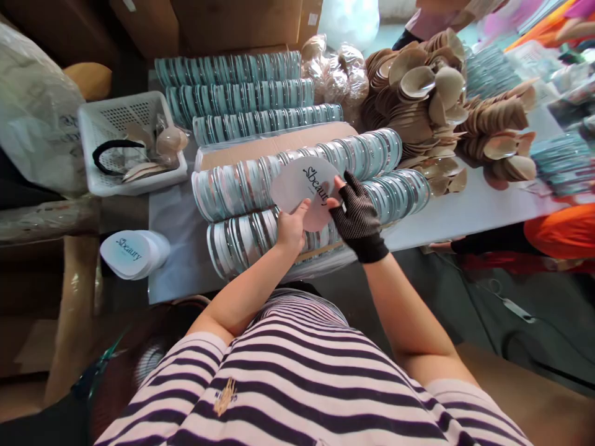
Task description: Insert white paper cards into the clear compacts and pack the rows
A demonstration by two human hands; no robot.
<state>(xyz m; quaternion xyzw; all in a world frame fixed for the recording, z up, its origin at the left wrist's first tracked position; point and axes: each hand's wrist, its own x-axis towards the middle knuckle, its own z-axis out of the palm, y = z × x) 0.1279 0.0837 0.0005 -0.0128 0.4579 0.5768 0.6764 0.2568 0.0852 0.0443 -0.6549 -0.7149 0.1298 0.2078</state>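
Note:
A round white card (294, 181) printed with "beauty" is held up over rows of packages. My bare left hand (292, 228) grips its lower edge, thumb on the printed face. On its right side, my right hand (357, 214), in a dark fingerless glove, pinches the edge with thumb and fingers. Beneath the card stand two near rows of round clear packages, one row (239, 183) behind the other row (239, 241). A stack of matching printed cards (132, 254) lies at the table's left edge.
A white basket (88, 148) with a black band (105, 155) and beige cups sits at the left. Several more package rows (232, 99) stand behind. Piles of beige cups (413, 93) fill the right, beside bagged cups (337, 74). A person's orange sleeve (562, 229) shows at right.

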